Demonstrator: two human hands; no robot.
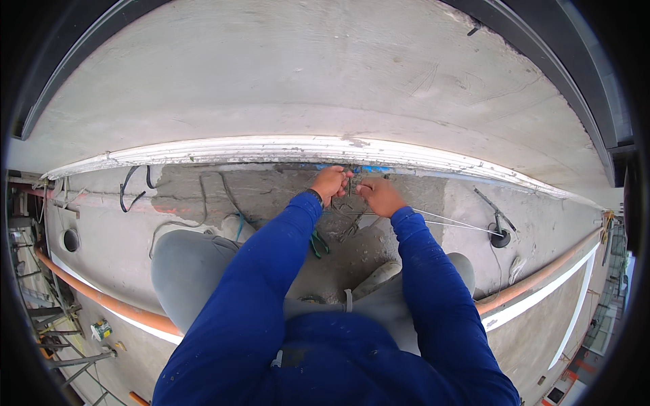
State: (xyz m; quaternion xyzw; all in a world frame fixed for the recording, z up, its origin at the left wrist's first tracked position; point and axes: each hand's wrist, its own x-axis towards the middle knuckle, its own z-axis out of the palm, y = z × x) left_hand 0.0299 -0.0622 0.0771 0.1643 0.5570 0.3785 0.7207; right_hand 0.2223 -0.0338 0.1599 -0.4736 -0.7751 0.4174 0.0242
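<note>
My left hand (329, 185) is closed in a pinch just below the white ribbed strip (257, 147) along the foot of the wall. A short way to its right, my right hand (380, 197) is also closed, thumb and forefinger pressed together. Whatever sits between the fingertips is too small to make out. A loose tangle of thin wire (351, 227) lies beneath and between the hands. Green-handled pliers (319, 244) rest on the stained concrete by my left forearm. Bits of blue material (374, 168) show under the strip, close above both hands.
A grey wall (325, 74) rises ahead. Taut white cords (453, 222) run right to a dark round fitting (500, 238). Black cable ends (133, 197) stick up at left, near a round hole (71, 239). An orange pipe (108, 298) runs along the ledge's near edge.
</note>
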